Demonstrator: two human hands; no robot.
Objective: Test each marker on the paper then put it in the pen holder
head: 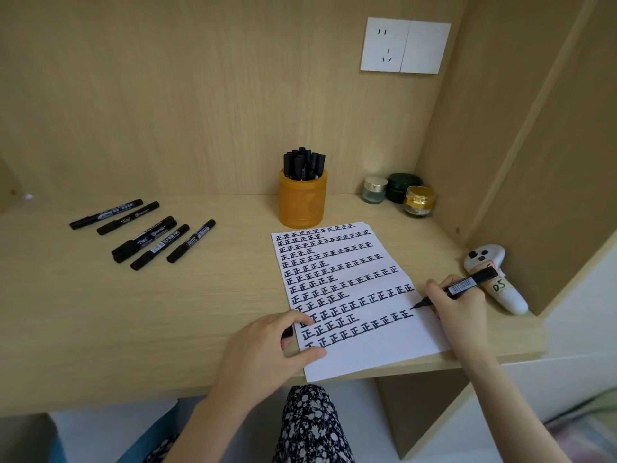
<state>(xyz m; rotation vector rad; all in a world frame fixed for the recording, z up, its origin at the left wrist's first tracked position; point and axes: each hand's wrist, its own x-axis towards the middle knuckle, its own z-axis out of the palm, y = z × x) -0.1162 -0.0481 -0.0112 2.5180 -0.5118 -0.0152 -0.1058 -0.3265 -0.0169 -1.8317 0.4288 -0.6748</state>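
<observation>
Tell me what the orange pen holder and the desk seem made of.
The orange cylindrical pen holder looks like semi-glossy translucent plastic or resin: its wall glows unevenly. The pale desk top looks like matte laminate or veneer: fine straight grain.

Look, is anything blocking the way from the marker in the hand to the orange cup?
Nothing stands between them. Only the flat paper lies between the marker in the right hand and the pen holder. The holder is already crowded with markers, though.

The left hand (267, 345) grips a cap (287, 332) at the paper's (374, 355) left edge, while the right hand (459, 307) pinches a marker (467, 285) at its right.
</observation>
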